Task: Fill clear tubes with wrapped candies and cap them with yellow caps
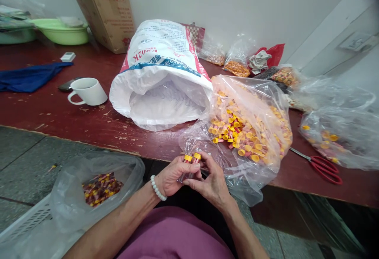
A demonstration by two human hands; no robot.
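Note:
Two small clear tubes with yellow caps [187, 158] are held together at the table's front edge. My left hand [173, 175], with a beaded bracelet on its wrist, has its fingers wrapped round them. Against the right-hand tube [196, 156] rest the fingers and thumb of my right hand [211, 178], pinching it. Just beyond lies an open plastic bag [254, 124] full of yellow-capped pieces. To its left, a large white sack [166, 53] lies with its mouth facing me; clear items show dimly inside.
A white mug [93, 92] and blue cloth [29, 78] are on the red table [89, 126]. Red-handled scissors [325, 168] lie at right. Below left, a bag [68, 184] holds yellow-and-dark red pieces. A cardboard box [111, 14], green basin [62, 34] and more bags stand behind.

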